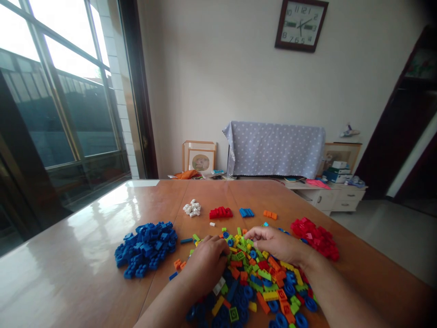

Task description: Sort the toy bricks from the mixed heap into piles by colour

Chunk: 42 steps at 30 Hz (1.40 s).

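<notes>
A mixed pile of toy building bricks (268,275) in lime, yellow, orange, blue and red lies in front of me, with blue wheel-like rings among them. My left hand (210,259) rests over its left side, fingers curled down; the fingertips are hidden, so what they hold cannot be made out. Over the far right part reaches my right hand (275,241), its fingers bent and the thumb apart from them, close to lime bricks. No brick shows clearly in its grasp. A single long blue brick (186,240) lies left of the pile.
Sorted on the wooden table (85,255) are a blue brick heap (146,248), a red heap (316,238), white pieces (192,208), a red row (221,212), a blue row (246,212) and orange bricks (270,214). One small white piece (212,224) lies alone.
</notes>
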Motion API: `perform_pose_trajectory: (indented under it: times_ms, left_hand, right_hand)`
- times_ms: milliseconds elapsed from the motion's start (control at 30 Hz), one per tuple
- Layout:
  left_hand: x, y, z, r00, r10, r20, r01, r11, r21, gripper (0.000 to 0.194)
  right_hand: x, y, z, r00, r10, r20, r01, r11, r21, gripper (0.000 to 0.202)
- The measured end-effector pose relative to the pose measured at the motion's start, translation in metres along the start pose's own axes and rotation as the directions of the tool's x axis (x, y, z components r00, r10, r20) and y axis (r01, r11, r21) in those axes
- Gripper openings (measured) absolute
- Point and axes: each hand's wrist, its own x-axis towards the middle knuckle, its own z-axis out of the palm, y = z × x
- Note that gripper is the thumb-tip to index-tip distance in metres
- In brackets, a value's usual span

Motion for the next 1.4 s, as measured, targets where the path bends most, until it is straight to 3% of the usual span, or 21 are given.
perform_pose_trajectory:
  times_ms: [300,433,533,667,800,933,1167,1400]
  left_hand:
    - [0.001,0.013,-0.006,1.000,0.004,-0.019,-0.003,1.000,0.007,0.010]
    - [0.000,0.021,-0.004,1.000,0.017,-0.017,-0.016,0.999,0.033,0.018]
    - [0.001,0.023,-0.001,0.999,0.041,0.007,-0.041,0.998,0.052,0.025]
    - [0.002,0.022,0.001,0.998,0.066,0.016,-0.067,0.995,0.070,0.017]
    - [0.004,0.022,0.001,0.997,0.067,0.027,-0.069,0.994,0.080,0.015]
    - [0.003,0.023,-0.001,0.997,0.061,0.055,-0.064,0.996,0.055,0.015]
    - [0.001,0.027,-0.001,0.995,0.087,0.051,-0.089,0.995,0.035,0.013]
    - [0.001,0.026,-0.003,0.995,0.069,0.070,-0.072,0.996,0.043,0.015]
  right_hand:
    - [-0.002,-0.010,0.008,0.999,-0.033,-0.014,0.034,0.999,0.028,0.014]
    - [0.001,-0.008,0.012,0.999,-0.049,-0.019,0.051,0.996,0.073,0.009]
    - [0.004,-0.005,0.012,0.997,-0.039,-0.074,0.047,0.994,0.102,0.008]
    - [0.008,0.000,0.011,0.983,-0.013,-0.183,0.031,0.995,0.094,0.017]
    - [0.013,0.005,0.013,0.969,-0.045,-0.244,0.045,0.999,-0.003,0.016]
    - [0.020,0.011,0.021,0.969,-0.101,-0.225,0.084,0.993,-0.084,0.011]
    - [0.022,0.007,0.036,0.961,-0.193,-0.195,0.093,0.898,-0.430,0.005]
    - [0.019,0.004,0.033,0.977,-0.162,-0.136,0.076,0.869,-0.489,0.009]
